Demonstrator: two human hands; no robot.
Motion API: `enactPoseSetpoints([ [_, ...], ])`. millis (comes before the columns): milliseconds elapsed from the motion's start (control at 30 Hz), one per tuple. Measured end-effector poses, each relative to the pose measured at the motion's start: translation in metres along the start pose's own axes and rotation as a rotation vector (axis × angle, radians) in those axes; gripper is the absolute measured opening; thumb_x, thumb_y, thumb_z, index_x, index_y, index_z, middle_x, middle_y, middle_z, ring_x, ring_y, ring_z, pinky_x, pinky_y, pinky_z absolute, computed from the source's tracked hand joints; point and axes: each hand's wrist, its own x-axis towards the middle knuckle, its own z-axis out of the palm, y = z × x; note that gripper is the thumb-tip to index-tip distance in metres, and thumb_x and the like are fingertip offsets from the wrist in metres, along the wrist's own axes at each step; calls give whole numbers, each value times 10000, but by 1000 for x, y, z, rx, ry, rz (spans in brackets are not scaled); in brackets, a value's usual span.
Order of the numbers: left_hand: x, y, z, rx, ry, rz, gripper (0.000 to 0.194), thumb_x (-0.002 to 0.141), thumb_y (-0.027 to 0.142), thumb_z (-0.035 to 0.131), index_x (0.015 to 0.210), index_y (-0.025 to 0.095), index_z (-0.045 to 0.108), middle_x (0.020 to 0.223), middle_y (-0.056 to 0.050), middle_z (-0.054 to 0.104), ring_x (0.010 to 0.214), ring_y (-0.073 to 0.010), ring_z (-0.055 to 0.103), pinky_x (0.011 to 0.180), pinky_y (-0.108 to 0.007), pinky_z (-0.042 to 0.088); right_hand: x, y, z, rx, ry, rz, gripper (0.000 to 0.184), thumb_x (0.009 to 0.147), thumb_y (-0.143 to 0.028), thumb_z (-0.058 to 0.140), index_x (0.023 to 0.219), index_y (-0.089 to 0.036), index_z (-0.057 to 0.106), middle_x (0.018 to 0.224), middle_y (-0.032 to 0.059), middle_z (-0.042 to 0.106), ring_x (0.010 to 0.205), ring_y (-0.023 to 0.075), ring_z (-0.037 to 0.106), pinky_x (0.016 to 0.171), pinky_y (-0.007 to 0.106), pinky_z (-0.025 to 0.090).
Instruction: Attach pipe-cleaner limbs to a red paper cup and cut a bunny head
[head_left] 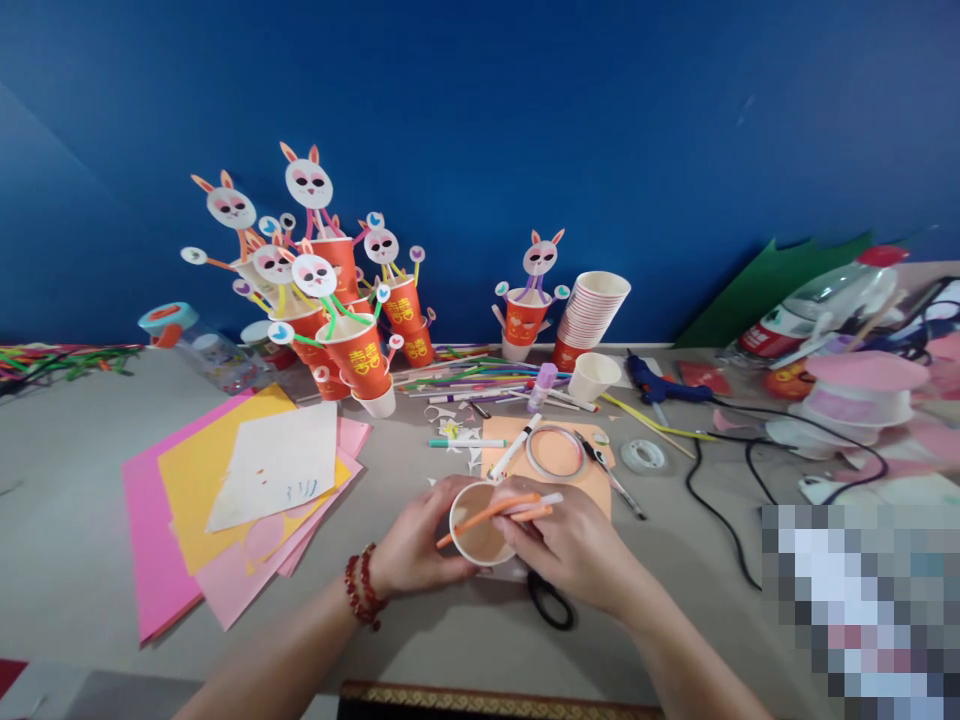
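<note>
My left hand (420, 540), with a red bead bracelet at the wrist, is wrapped round a paper cup (478, 548), its open mouth facing me. My right hand (577, 540) pinches orange straws (484, 516) at the cup's right rim. One straw slants across the mouth and pokes out past the left side. A pale tip shows by the right fingers. Below my right hand a black scissors handle (551, 603) sticks out. An orange paper sheet (600, 490) lies just beyond, bearing a roll of tape (555, 430), a white marker (516, 446) and a craft knife (611, 475).
Several red cups with rabbit faces (360, 355) stand back left, and another rabbit cup (525, 318) stands beside a cup stack (592, 315). Coloured papers (180, 500) lie left. A glue gun (664, 385) with a black cord and a plastic bottle (825, 305) are at right.
</note>
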Motion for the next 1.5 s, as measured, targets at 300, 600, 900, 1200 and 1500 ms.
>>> enactPoseSetpoints([
  [300,1,1,-1,-29,-6,3,675,740,348,747,1338,242,452,1288,-111,589,1174,-285,576,993,-397,474,1,-1,3,-67,-9,-29,218,952,-232,463,908,-187,671,893,72,729,776,202,679,672,286,468],
  [600,1,1,-1,-45,-25,10,652,764,390,717,1343,227,464,1298,-127,581,1186,-297,568,993,-411,474,0,1,6,-75,1,-21,191,938,-252,513,906,-191,691,833,61,744,730,209,692,643,291,447],
  [900,-4,-4,3,-111,67,-24,829,674,495,812,1366,243,430,1313,-131,593,1180,-309,587,1010,-420,469,-2,9,9,7,26,37,294,950,-334,534,768,-194,718,858,77,762,766,225,699,677,292,480],
  [1200,-9,-7,2,-342,79,-61,680,851,485,635,1421,195,404,1428,-146,486,1289,-333,480,1080,-463,390,4,20,18,292,-61,258,381,955,-448,535,767,-154,689,658,7,678,573,146,591,510,221,361],
  [1500,-11,-4,5,-273,80,20,530,1002,439,308,1479,212,352,1433,-123,509,1322,-290,459,1139,-449,301,5,8,20,228,-126,141,308,963,-378,525,857,-175,731,842,71,755,775,222,684,686,263,446],
])
